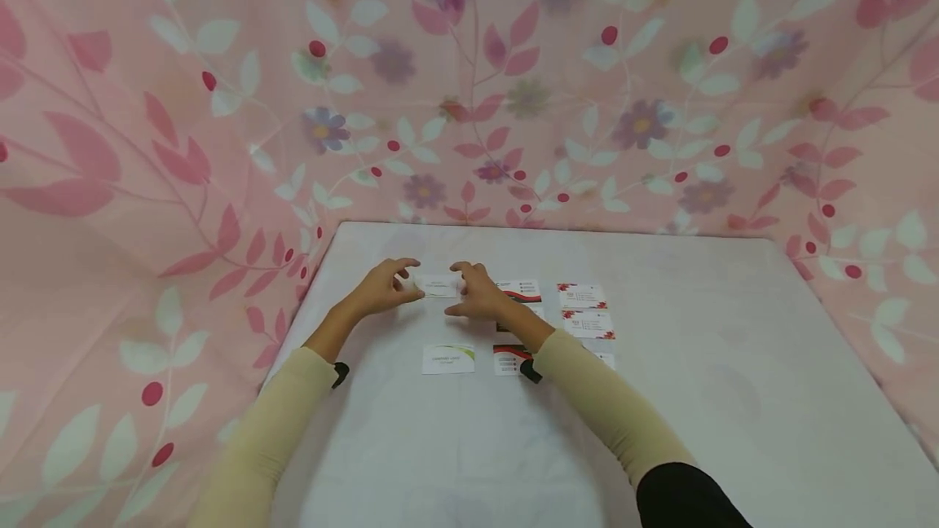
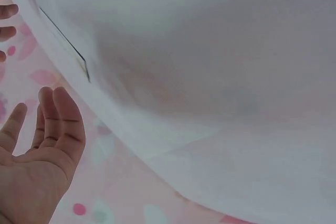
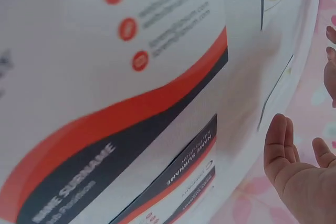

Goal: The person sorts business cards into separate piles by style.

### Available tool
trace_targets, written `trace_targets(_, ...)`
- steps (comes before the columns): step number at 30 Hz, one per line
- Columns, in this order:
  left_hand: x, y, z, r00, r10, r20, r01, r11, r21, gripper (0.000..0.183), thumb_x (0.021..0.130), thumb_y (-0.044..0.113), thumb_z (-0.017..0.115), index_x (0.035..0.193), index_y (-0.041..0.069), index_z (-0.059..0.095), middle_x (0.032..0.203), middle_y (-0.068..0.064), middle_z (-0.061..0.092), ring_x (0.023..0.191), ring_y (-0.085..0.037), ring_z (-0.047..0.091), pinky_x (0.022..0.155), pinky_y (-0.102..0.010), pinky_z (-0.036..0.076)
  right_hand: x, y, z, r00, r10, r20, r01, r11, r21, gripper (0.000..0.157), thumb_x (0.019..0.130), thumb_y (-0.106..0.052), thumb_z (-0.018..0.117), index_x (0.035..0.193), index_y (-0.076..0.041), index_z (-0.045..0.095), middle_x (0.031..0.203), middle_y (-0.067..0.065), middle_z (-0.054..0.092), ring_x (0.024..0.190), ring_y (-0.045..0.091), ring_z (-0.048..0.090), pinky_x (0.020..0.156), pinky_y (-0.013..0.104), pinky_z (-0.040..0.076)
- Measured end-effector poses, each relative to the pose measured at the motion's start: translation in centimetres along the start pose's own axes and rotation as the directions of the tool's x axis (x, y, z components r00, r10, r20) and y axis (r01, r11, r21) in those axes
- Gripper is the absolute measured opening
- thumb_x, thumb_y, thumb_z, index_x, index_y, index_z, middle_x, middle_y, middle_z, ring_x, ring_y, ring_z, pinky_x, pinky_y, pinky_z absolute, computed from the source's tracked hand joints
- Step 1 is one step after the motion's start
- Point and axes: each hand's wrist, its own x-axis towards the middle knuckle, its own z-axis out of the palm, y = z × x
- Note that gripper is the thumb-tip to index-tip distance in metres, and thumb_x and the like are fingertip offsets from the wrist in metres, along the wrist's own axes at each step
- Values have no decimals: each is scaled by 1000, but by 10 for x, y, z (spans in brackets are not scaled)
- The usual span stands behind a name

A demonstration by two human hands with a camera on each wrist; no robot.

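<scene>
In the head view a white business card (image 1: 438,287) lies at the back left of the card group. My left hand (image 1: 383,287) is at its left side, thumb apart from bent fingers. At its right side is my right hand (image 1: 478,293), with fingers and thumb likewise spread. Both wrist views show the left hand (image 2: 44,156) and the right hand (image 3: 296,166) with gaps between thumb and fingers and nothing held. Whether fingertips touch the card's edges I cannot tell. Nearer me lies a white card with a green corner (image 1: 448,359).
Cards with red and black waves (image 1: 519,290) form a middle column, partly behind the right hand and forearm. Further right are white cards with red flowers (image 1: 587,324), the nearest half hidden by the sleeve. A white cloth (image 1: 719,398) covers the table; a pink floral curtain (image 1: 499,88) surrounds it.
</scene>
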Motion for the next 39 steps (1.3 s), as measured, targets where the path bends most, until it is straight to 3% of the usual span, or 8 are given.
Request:
trace_targets(8, -27, 17, 9, 993, 38, 108, -42, 999, 34, 74, 81, 34, 81, 141, 4, 49, 118, -26, 58, 81, -19, 63, 73, -34, 53, -30, 1, -1, 998, -14, 66, 17, 999, -45, 82, 81, -28, 83, 147, -16, 37, 138, 17, 39, 107, 22, 57, 90, 35, 50)
trace_targets(21, -50, 41, 36, 975, -6, 220, -10, 997, 71, 80, 75, 32, 87, 140, 9, 48, 119, -22, 53, 74, -14, 55, 69, -28, 48, -62, 2, 6, 993, 29, 111, -15, 992, -128, 82, 77, -31, 86, 145, -19, 42, 127, 12, 46, 95, 17, 54, 80, 29, 49)
trace_targets(26, -52, 45, 47, 973, -29, 228, 12, 997, 76, 80, 72, 29, 89, 138, 10, 48, 115, -20, 53, 73, -14, 55, 69, -27, 48, -71, -2, 12, 992, 25, 125, -7, 989, -147, 80, 75, -28, 87, 142, -17, 46, 123, 12, 49, 86, 17, 55, 76, 29, 49)
trace_targets(33, -57, 49, 59, 971, -115, 208, 90, 988, 128, 83, 65, 29, 94, 133, 13, 49, 105, -12, 53, 82, -18, 51, 73, -32, 44, -74, -3, 27, 993, 47, 113, -20, 974, -224, 80, 71, -29, 89, 139, -18, 48, 118, 10, 52, 86, 18, 53, 77, 31, 47)
trace_targets(39, -60, 50, 63, 974, -115, 194, 88, 986, 141, 79, 65, 25, 94, 129, 12, 50, 101, -9, 52, 82, -18, 49, 72, -32, 43, -79, -9, 30, 991, 0, 131, 29, 974, -225, 76, 72, -25, 89, 137, -14, 49, 115, 11, 53, 84, 19, 51, 77, 31, 45)
